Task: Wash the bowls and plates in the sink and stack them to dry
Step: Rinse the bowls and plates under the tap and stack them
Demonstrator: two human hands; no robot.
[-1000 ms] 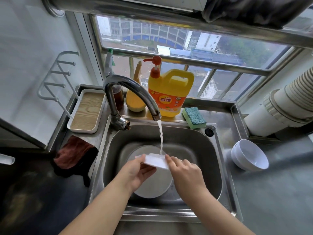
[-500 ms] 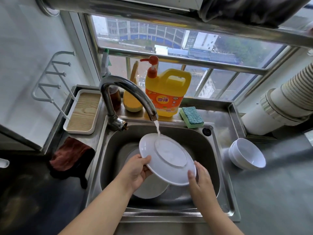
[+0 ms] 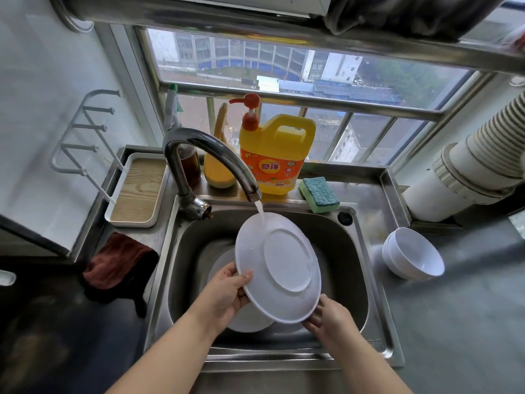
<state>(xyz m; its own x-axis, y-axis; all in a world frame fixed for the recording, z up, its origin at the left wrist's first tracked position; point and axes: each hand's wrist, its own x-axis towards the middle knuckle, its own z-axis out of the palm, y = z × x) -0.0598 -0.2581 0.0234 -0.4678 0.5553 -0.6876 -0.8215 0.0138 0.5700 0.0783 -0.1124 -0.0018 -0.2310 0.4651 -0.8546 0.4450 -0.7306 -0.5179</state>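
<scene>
I hold a white plate [image 3: 279,268] tilted over the steel sink [image 3: 349,268], its underside facing me. My left hand [image 3: 227,294] grips its left rim and my right hand [image 3: 329,319] holds the lower right rim. Water from the curved faucet [image 3: 210,149] runs onto the plate's top edge. Another white plate [image 3: 244,319] lies in the basin under it, mostly hidden. Two stacked white bowls [image 3: 414,257] rest tilted on the counter right of the sink.
A yellow detergent jug [image 3: 275,157], a green-blue sponge [image 3: 321,194] and a yellow bottle [image 3: 218,172] stand behind the sink. A wood-lined tray [image 3: 139,191] and a brown cloth [image 3: 116,263] lie to the left. A white duct [image 3: 466,177] is at the right.
The plate was held flat and edge-on under the stream; I have turned it up so its underside faces me, and my right hand slid to the lower rim.
</scene>
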